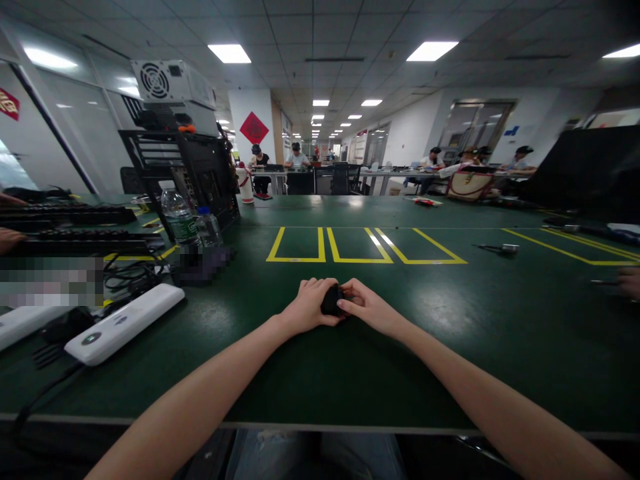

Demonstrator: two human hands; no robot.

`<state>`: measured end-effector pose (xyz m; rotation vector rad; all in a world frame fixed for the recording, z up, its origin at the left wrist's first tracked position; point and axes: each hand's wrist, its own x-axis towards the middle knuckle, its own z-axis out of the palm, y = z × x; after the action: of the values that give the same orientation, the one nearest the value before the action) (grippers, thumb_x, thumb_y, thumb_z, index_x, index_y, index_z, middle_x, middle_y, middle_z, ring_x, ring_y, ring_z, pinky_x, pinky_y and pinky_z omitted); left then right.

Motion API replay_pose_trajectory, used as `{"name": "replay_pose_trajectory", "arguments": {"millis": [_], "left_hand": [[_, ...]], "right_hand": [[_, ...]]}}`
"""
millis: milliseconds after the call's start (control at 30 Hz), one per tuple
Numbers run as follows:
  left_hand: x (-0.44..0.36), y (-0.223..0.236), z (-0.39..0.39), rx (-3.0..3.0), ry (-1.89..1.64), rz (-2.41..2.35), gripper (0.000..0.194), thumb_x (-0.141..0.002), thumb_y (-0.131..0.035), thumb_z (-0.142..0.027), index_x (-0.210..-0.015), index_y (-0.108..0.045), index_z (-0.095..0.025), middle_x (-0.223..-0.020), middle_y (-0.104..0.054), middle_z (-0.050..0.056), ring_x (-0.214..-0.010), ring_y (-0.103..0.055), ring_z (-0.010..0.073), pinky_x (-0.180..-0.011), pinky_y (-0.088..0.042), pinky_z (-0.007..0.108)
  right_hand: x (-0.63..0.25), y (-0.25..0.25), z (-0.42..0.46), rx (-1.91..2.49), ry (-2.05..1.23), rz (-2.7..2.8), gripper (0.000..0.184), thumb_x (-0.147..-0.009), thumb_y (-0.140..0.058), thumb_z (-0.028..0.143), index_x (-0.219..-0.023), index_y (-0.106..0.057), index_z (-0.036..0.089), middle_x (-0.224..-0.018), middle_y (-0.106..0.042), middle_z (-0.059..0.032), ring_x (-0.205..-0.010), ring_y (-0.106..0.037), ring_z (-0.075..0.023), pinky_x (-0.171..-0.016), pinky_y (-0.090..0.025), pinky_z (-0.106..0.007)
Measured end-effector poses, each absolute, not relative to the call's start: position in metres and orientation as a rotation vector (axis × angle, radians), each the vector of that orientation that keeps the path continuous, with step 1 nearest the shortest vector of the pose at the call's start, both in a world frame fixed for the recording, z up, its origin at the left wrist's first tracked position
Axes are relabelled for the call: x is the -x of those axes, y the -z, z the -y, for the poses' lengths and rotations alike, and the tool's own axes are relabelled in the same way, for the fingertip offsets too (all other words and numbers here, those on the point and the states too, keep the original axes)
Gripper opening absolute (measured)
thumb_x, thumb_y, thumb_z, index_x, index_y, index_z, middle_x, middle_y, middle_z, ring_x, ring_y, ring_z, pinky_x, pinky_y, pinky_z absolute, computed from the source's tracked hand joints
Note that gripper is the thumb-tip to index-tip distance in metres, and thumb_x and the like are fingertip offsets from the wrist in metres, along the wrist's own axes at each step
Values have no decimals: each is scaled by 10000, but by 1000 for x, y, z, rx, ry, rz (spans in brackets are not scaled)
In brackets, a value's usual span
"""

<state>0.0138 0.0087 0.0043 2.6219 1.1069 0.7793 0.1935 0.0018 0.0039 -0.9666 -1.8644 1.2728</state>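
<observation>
A small, dark, rounded block (331, 301) sits between my hands, low over the green table (350, 373) near the middle of the view. My left hand (310, 305) curls round its left side with the thumb below and the fingers over the top. From the right, my right hand (367, 304) is closed against it, thumb and fingertips meeting at its edge. Much of the block is covered by fingers, so its kind does not show.
Yellow tape outlines (357, 260) lie beyond my hands. On the left are a white power strip (135, 320), cables, a water bottle (177, 217) and an open computer case (210, 177). A metal-ended tool (507, 249) lies right. Other people's hands show at both edges.
</observation>
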Motion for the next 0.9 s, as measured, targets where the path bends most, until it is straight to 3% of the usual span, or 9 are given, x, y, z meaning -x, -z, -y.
{"name": "replay_pose_trajectory", "arguments": {"millis": [133, 267, 533, 700, 900], "left_hand": [[-14, -3, -10, -2640, -794, -1108, 602, -604, -637, -391, -1112, -365, -218, -1008, -505, 47, -905, -459, 227, -793, -317, 358], [-15, -2, -10, -2664, -820, -1106, 620, -595, -640, -405, -1113, -364, -207, -1001, -507, 53, -894, -456, 229, -785, -319, 357], [-14, -4, -9, -2635, -804, -1091, 598, -612, -633, -392, -1115, -357, -222, -1022, -505, 44, -913, -459, 223, -796, -315, 356], [-14, -3, -10, -2625, -800, -1105, 610, -603, -638, -397, -1115, -360, -218, -1010, -507, 46, -908, -463, 225, -796, -316, 358], [-14, -4, -9, -2621, -800, -1101, 611, -603, -638, -393, -1119, -356, -224, -1019, -508, 45, -925, -462, 230, -804, -311, 364]], "right_hand": [[-195, -5, -2, 891, -1287, 1883, 314, -677, -602, 313, -911, -423, 203, -947, -483, -14, -832, -533, -145, -734, -463, -331], [-193, -4, -5, 915, -1241, 1836, 235, -741, -513, 371, -875, -436, 195, -863, -496, -5, -794, -523, -132, -703, -459, -310], [-193, -4, -5, 975, -1282, 1872, 253, -755, -486, 386, -901, -438, 185, -847, -517, -18, -772, -527, -142, -676, -454, -313], [-197, -8, -3, 851, -1304, 1912, 283, -699, -584, 309, -907, -424, 201, -943, -495, -14, -866, -516, -144, -753, -444, -314], [-194, -5, -4, 953, -1201, 1886, 237, -752, -491, 388, -892, -436, 204, -841, -524, -5, -808, -533, -149, -730, -443, -336]]}}
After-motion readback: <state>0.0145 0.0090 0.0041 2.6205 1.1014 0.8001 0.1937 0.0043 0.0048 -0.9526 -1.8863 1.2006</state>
